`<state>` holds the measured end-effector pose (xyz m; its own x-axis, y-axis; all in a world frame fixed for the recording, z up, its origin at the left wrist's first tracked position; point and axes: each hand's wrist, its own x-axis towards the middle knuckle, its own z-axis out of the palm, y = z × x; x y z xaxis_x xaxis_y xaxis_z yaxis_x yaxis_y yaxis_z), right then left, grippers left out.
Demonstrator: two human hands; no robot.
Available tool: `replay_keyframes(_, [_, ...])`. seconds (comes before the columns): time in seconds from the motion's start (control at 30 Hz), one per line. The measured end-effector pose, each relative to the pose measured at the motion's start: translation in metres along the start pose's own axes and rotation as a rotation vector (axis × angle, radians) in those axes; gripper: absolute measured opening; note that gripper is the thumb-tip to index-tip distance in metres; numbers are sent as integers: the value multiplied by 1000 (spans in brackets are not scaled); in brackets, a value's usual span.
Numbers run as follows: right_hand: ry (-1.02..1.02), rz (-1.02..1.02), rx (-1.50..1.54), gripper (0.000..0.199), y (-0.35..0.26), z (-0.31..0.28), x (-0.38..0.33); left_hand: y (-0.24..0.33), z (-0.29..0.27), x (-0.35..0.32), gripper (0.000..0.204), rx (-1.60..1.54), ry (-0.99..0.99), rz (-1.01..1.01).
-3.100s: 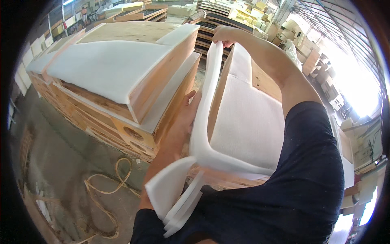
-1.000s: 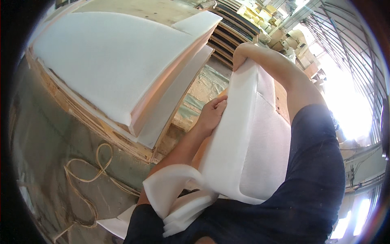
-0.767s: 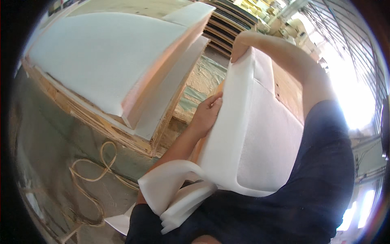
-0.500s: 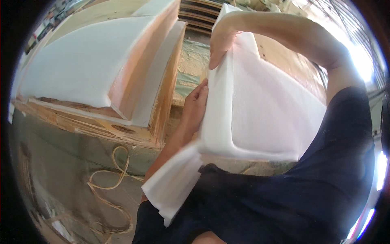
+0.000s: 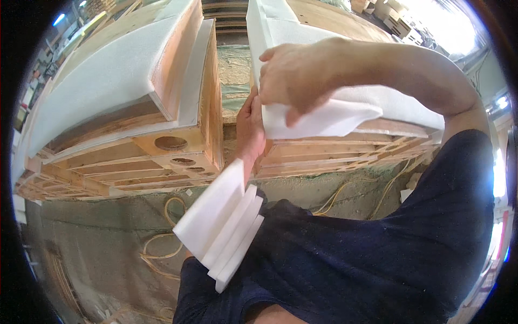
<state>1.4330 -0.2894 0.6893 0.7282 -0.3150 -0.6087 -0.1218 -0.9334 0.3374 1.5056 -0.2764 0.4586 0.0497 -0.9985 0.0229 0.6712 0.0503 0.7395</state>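
Head view: foam (image 5: pixel 324 123) under right hand (image 5: pixel 297 81), flap's long axis pointing off to that hand's right; loose tip nearer it than left hand (image 5: pixel 251 125), which sits at foam's left edge. Either clamped? Cannot tell.

foam strip (image 5: pixel 329 121) part-hidden, wooden frame (image 5: pixel 318 149) cropped
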Motion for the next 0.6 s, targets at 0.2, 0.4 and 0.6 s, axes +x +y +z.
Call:
replay_keyframes(0.2, [442,15,142,20,-11,19,-12,23,6,-21,51,727,-212,605])
replay_keyframes(0.4, [1366,99,696,25,-80,93,-65,34,25,-20,66,827,-257,959])
replay_keyframes(0.6, [1270,632,1380,32,-82,170,-48,22,32,-15,71,875,-127,874])
